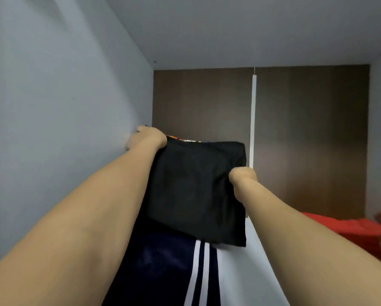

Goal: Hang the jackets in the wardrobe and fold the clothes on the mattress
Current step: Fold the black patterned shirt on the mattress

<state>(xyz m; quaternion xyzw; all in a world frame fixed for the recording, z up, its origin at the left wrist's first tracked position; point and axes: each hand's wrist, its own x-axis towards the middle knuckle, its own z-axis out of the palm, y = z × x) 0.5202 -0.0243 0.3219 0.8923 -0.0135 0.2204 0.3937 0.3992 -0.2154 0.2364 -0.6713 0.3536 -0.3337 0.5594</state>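
Both hands lift a folded black cloth garment (pixel 196 191) off the mattress — left hand (pixel 148 138) clenched on its far-left corner, right hand (pixel 242 178) gripping the right edge, apparently keeping the fold flat above a navy white-striped garment (pixel 163 268).

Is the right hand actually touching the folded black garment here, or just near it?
Touching. The head view shows the right hand curled into the right edge of the folded black garment, cloth bunched in its grip, no gap between them.
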